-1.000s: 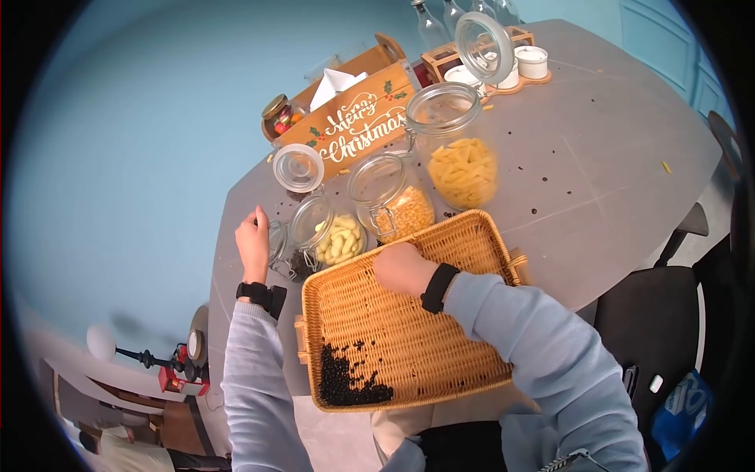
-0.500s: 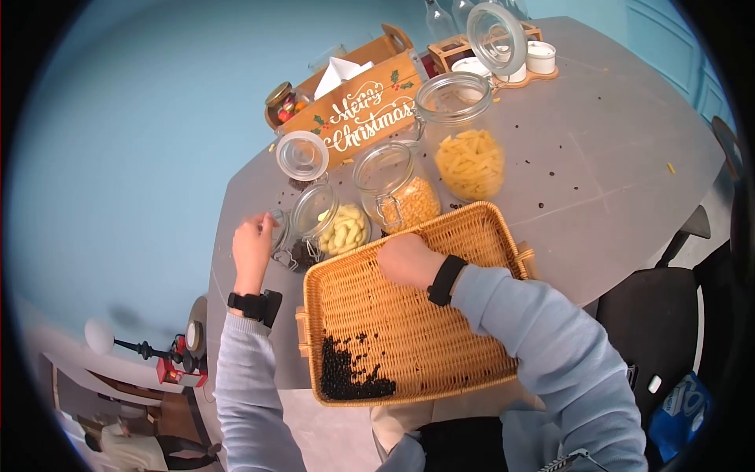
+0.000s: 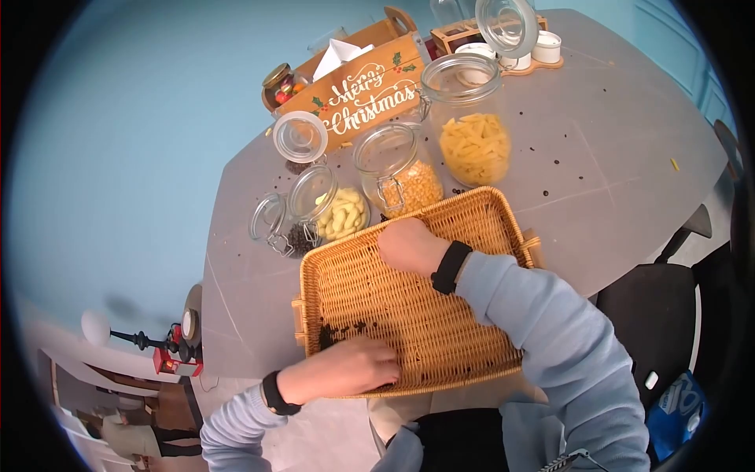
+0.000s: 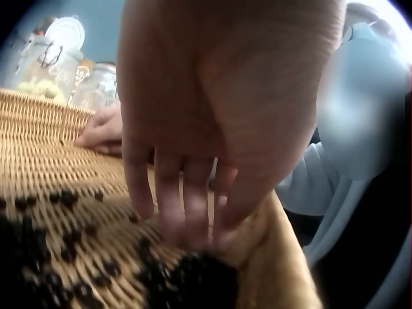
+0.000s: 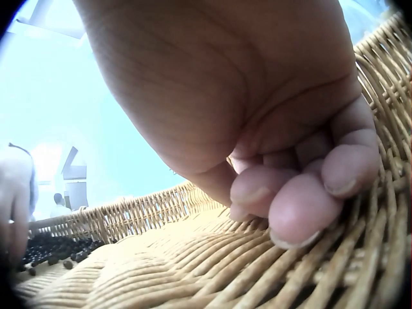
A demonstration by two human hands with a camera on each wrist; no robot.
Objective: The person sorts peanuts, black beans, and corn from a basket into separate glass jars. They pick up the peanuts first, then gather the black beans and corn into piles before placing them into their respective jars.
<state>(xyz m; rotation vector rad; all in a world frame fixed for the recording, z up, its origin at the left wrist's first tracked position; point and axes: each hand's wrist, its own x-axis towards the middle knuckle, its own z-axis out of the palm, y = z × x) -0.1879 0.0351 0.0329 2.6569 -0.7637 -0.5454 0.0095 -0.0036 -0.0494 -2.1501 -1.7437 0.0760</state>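
Observation:
A wicker basket (image 3: pixel 440 330) sits tilted before me, with black beans (image 4: pixel 193 280) heaped in its near left corner. My left hand (image 3: pixel 346 368) reaches over the near left side, fingers pointing down into the beans in the left wrist view. Loosely bent, those fingers (image 4: pixel 170 212) are right at the heap. Inside the basket by the far wall is my right hand (image 3: pixel 413 245). Its fingers (image 5: pixel 302 215) curl toward the palm, tips against the wicker, and nothing shows between them. The right thumb is largely hidden.
Beyond the basket stand open glass jars of yellow pasta (image 3: pixel 474 149), corn kernels (image 3: pixel 413 189), pale yellow pieces (image 3: pixel 343 214) and dark beans (image 3: pixel 299 240). A wooden Christmas box (image 3: pixel 370 86) is behind them. Stray beans (image 3: pixel 546 193) dot the grey table (image 3: pixel 621 149). A black chair (image 3: pixel 653 315) is at right.
My left hand has come from beside the left jar down to the beans in the basket. The right hand stays by the far wall. The view has shifted slightly.

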